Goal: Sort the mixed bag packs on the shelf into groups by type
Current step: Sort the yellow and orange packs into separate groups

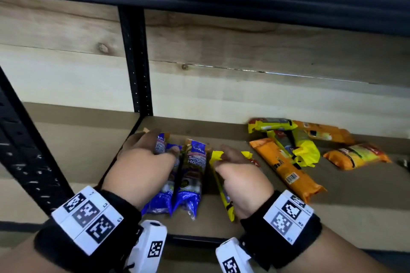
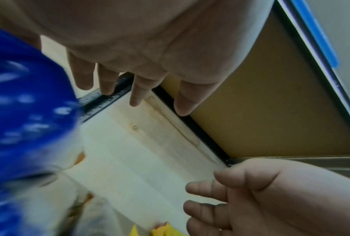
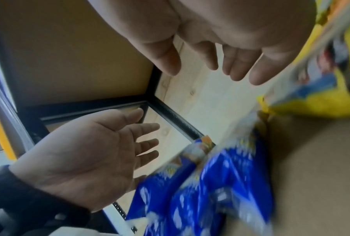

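Two blue packs [image 1: 190,175] lie side by side, lengthwise, at the left of the brown shelf board [image 1: 346,201]. My left hand [image 1: 155,150] hovers over the left blue pack with its fingers straight and nothing in it. A yellow pack [image 1: 225,197] lies just right of the blue ones, and my right hand [image 1: 230,159] is over it, fingers relaxed and holding nothing. The left wrist view has the left hand's fingers [image 2: 139,92] spread above a blurred blue pack [image 2: 24,111]. In the right wrist view the right hand [image 3: 220,63] is empty, with the blue packs [image 3: 210,183] and a yellow pack [image 3: 321,95] beneath.
Mixed packs lie at the right of the shelf: a long orange pack [image 1: 286,168], two more orange packs [image 1: 355,155] [image 1: 324,132] and yellow packs [image 1: 304,148] [image 1: 273,125]. A black upright post [image 1: 135,62] stands at the back left before a wooden back wall [image 1: 244,51].
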